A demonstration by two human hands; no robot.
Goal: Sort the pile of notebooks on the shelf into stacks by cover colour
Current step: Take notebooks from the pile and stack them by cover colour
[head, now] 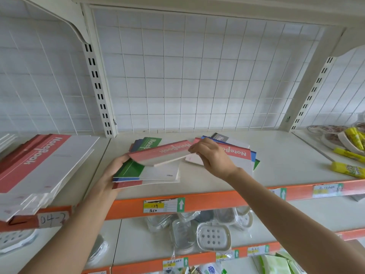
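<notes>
One red notebook (164, 153) held tilted just above a mixed stack (150, 174) at the front edge of the shelf (276, 155), pinched at its short end by right hand (212, 157). Green, blue and red covers below, gripped along one side in left hand (116, 169). Probably light, thin, bendy and slick-covered; best taken by an edge. Loose notebooks (241, 155) spread behind, toward the back right.

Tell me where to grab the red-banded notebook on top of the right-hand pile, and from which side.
Take the red-banded notebook by its right edge, coming from the right. It lies flat on top of the fanned pile, that edge is bare, and the right hand covers its left end. Probably a pinch, thumb on top.
</notes>
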